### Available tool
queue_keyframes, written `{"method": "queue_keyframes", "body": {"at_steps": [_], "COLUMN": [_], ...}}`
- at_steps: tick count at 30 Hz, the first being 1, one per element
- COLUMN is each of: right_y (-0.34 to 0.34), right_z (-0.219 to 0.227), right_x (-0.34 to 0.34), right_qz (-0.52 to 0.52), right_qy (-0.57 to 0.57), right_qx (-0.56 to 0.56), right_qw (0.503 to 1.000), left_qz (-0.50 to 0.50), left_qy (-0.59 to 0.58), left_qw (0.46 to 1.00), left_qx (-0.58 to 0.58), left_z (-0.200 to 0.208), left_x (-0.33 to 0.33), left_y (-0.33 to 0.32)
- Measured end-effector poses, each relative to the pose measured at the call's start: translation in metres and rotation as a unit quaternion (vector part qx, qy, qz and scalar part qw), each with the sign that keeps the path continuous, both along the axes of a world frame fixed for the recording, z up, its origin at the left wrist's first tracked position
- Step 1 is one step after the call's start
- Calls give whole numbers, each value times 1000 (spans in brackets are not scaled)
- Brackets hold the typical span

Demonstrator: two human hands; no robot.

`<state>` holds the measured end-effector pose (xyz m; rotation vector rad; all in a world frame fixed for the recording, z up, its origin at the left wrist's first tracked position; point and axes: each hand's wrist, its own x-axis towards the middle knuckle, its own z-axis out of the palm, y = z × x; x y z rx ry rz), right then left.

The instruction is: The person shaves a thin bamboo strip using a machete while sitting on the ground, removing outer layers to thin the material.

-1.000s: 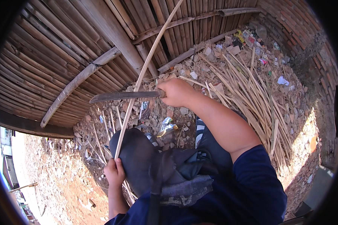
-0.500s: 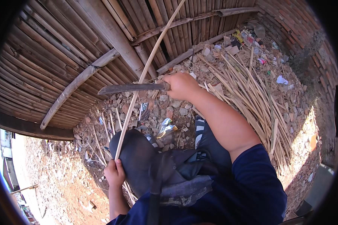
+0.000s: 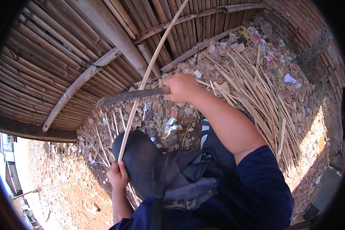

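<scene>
My left hand (image 3: 117, 174) is closed around the lower end of a long, pale bamboo strip (image 3: 146, 76), beside my dark-clad knee. The strip slants up and away to the right, past the top edge of the view. My right hand (image 3: 181, 88) grips the handle of a machete (image 3: 130, 96), its dark blade pointing left. The blade crosses the strip at about its middle; whether it touches the strip I cannot tell. Most of the machete's handle is hidden in my fist.
A large pile of split bamboo strips (image 3: 253, 103) lies to the right on rubble-strewn ground. More thin strips (image 3: 107, 130) stand left of my knee. A bamboo wall (image 3: 65, 69) rises ahead, a brick wall (image 3: 295, 23) at far right. A shiny wrapper (image 3: 171, 128) lies between my legs.
The machete's blade has tilted, its tip dropping slightly and shifting left. My right hand has moved a little left. My left hand and the strip have barely moved.
</scene>
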<state>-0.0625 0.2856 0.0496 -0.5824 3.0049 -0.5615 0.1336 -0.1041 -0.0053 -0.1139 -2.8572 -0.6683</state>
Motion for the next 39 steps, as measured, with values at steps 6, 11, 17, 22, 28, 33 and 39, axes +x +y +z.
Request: {"method": "queue_keyframes", "body": {"at_steps": [6,11,17,22,28,33,39], "right_y": [13,-4,-24,-15,18,18,2], "right_z": [-18,-17,1,2,-23,-22,-22], "right_x": [-7,-1,13,10,-14,-9,-7], "right_qz": [-78,-23,86,46,-82,-70,-52], "right_qy": [4,43,-54,-36,36,-25,-29], "right_qx": [-64,-119,8,-3,-93,-107,-143], "right_qw": [995,992,995,998,992,992,988], "left_qz": [-2,2,-12,-2,11,6,13], "left_qy": [9,7,25,11,23,-1,7], "left_qw": [1000,1000,1000,1000,999,1000,1000], "left_qx": [2,14,-2,-1,28,21,27], "left_z": [0,-2,0,0,-5,2,-1], "left_x": [-1,-1,-2,-1,-1,-2,-1], "left_y": [0,1,0,0,0,2,2]}}
